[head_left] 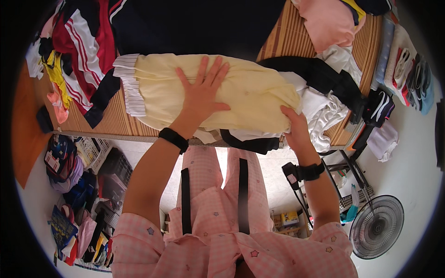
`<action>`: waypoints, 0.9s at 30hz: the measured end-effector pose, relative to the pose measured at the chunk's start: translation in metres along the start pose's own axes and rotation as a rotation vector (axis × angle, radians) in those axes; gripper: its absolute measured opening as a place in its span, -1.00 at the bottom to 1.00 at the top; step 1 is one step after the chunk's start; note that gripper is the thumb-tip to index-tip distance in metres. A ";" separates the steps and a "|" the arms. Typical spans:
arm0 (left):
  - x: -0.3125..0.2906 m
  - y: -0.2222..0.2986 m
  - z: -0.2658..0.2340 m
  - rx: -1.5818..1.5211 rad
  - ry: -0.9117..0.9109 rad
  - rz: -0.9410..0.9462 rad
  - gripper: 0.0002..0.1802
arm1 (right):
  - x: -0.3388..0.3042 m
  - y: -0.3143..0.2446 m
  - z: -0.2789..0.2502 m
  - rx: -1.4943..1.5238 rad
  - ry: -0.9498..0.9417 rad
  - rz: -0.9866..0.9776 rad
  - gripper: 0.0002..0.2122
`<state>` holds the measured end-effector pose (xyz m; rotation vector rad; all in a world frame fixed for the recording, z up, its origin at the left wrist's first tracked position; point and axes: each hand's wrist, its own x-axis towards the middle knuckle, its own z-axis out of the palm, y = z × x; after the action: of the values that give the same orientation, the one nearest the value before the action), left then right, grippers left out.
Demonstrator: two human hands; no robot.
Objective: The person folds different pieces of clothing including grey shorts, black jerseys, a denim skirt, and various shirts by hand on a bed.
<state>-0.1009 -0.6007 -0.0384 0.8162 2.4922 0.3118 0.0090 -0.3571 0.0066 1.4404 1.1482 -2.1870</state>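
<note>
A pale yellow garment (252, 90) lies folded into a long shape across the near edge of the bed. White striped cloth (130, 83) sticks out at its left end. My left hand (202, 92) rests flat on the garment's top, fingers spread. At the right end, my right hand (296, 129) grips its edge, thumb on top and the other fingers hidden underneath. Black cloth (252, 142) shows from below the near side. White crumpled clothes (324, 113) and a black garment (315, 76) lie just right of the yellow one.
A dark navy cloth (194, 28) spreads beyond, over the slatted mat (273, 44). Red-and-white striped clothing (83, 41) lies left, pink cloth (327, 23) far right. Folded clothes (403, 60) are stacked at the right. A fan (378, 227) stands lower right; bags (62, 160) crowd the lower left.
</note>
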 end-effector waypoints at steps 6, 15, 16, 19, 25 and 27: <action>0.004 0.009 0.001 -0.009 0.015 -0.041 0.18 | -0.047 0.010 0.054 -0.329 0.016 -0.319 -0.48; 0.001 -0.011 0.010 0.263 0.095 0.017 -0.29 | -0.039 0.067 0.184 -0.279 0.013 -0.366 -0.48; -0.004 -0.017 0.008 0.235 0.038 0.018 -0.30 | -0.038 0.068 0.188 -0.248 0.031 -0.333 -0.47; -0.029 -0.047 0.000 0.094 0.160 0.017 -0.34 | -0.043 0.068 0.192 -0.154 0.007 -0.277 -0.38; -0.066 -0.091 -0.001 -0.796 0.196 -0.103 -0.39 | -0.041 0.041 0.181 -0.785 -0.073 -0.481 -0.50; -0.071 -0.095 0.002 -0.389 0.196 0.008 -0.43 | -0.011 0.024 0.171 -0.987 -0.038 -0.969 -0.64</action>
<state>-0.0966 -0.7193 -0.0471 0.6584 2.4839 0.8851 -0.0816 -0.5009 0.0368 0.4044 2.7300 -1.4855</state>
